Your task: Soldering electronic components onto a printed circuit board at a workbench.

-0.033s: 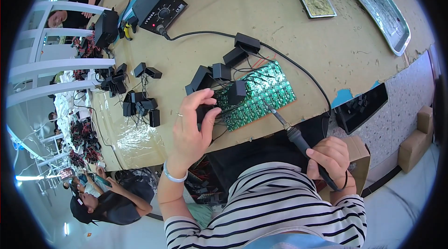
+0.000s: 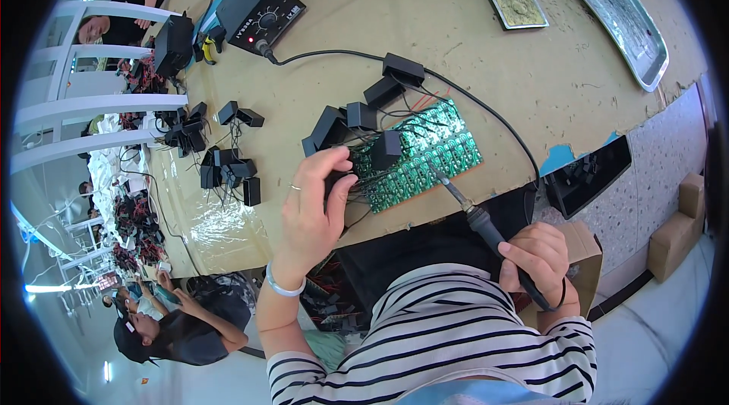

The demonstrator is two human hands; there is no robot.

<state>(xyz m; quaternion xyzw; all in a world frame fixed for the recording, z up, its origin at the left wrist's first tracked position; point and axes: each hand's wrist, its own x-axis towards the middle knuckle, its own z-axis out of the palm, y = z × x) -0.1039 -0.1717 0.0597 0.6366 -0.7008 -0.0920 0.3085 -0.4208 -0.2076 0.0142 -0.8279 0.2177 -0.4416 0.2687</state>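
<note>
A green circuit board (image 2: 444, 139) lies on the table's front edge, with black wires running from it to several small black boxes (image 2: 329, 128) along its left and far sides. One such box (image 2: 386, 149) rests on top of the board. My left hand (image 2: 313, 204) is at the board's left end, thumb and fingers closed round another black box, which they largely hide. My right hand (image 2: 538, 257) grips a soldering iron (image 2: 486, 226) by its handle. The iron's tip points at the board's near right part; whether it touches cannot be told.
A black soldering station (image 2: 262, 14) stands at the far left, its cable crossing behind the board. A sponge tray (image 2: 518, 8) and a long metal tray (image 2: 615, 18) are at the far right. More black boxes (image 2: 228, 166) lie left. Another person (image 2: 190, 321) sits at lower left.
My left thumb and the black box in that hand have shifted very slightly. The soldering iron and the board stay where they were.
</note>
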